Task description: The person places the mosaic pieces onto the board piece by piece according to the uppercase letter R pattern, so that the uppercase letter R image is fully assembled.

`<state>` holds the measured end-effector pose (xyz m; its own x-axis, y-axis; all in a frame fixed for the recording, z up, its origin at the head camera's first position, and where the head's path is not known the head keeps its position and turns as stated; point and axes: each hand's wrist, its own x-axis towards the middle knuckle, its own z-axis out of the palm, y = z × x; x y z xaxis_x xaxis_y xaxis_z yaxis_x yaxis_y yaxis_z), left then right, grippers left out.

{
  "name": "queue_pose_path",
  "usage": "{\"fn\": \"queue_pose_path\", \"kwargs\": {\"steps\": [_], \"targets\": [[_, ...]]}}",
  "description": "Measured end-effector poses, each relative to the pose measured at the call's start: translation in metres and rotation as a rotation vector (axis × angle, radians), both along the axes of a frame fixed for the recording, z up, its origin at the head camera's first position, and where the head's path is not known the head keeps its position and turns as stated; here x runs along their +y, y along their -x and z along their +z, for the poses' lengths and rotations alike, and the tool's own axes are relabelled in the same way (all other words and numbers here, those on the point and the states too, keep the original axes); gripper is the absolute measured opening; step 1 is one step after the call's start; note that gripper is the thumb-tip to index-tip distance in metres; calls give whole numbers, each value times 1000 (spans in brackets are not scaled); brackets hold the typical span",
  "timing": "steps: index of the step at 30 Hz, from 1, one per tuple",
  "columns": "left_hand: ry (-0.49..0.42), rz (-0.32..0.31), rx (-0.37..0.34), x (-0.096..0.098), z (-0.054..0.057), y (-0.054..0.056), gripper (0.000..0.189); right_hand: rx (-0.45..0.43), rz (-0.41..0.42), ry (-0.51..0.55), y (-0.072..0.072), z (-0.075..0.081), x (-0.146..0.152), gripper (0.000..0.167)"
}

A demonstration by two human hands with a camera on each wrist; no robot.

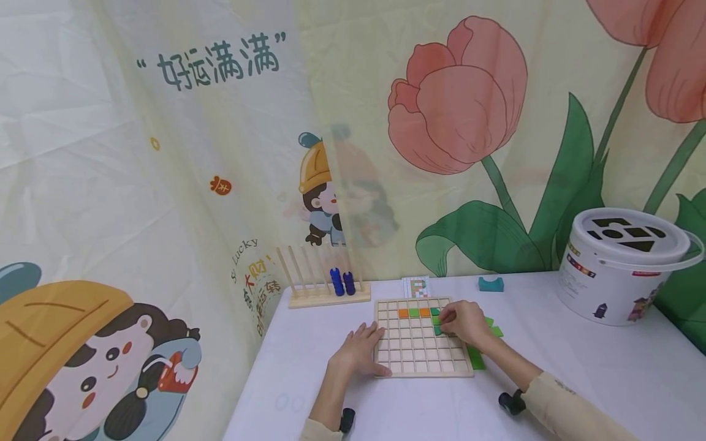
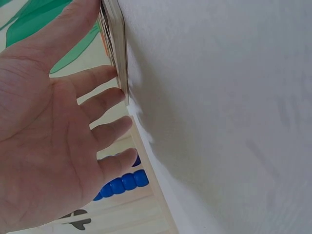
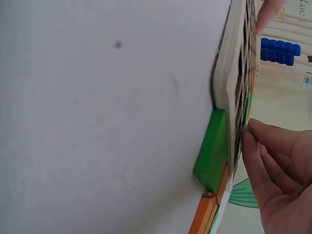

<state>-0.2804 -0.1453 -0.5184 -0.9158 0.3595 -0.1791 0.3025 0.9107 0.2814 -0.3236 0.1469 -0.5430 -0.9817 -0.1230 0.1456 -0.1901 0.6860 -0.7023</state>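
Note:
A wooden grid board (image 1: 423,353) lies on the white table. A row of orange tiles (image 1: 403,313) and green tiles (image 1: 413,313) sits in its upper cells, and more green ones run down near the right side. My left hand (image 1: 358,350) rests along the board's left edge, its fingers straight and spread, as the left wrist view (image 2: 58,141) also shows. At the board's right part, the thumb and index finger of my right hand (image 1: 467,323) pinch a small green tile (image 1: 438,330) at the surface. The fingertips partly hide that tile.
Loose green pieces (image 1: 476,358) lie along the board's right edge, with an orange piece (image 3: 202,214) beside them. Behind are a wooden peg stand (image 1: 331,299) with blue beads (image 1: 337,283), a patterned card (image 1: 416,288), a teal block (image 1: 491,284) and a white bucket (image 1: 607,288).

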Motion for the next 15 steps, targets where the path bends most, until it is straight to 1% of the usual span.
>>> {"fn": "queue_pose_path", "kwargs": {"steps": [5,15], "targets": [[-10,-2,-3,1,0,0,98,-25,-21,19,-2,2,9,14],[-16,-2,-3,1,3,-1,98,11,-99,27,-1,10,38,12]]}}
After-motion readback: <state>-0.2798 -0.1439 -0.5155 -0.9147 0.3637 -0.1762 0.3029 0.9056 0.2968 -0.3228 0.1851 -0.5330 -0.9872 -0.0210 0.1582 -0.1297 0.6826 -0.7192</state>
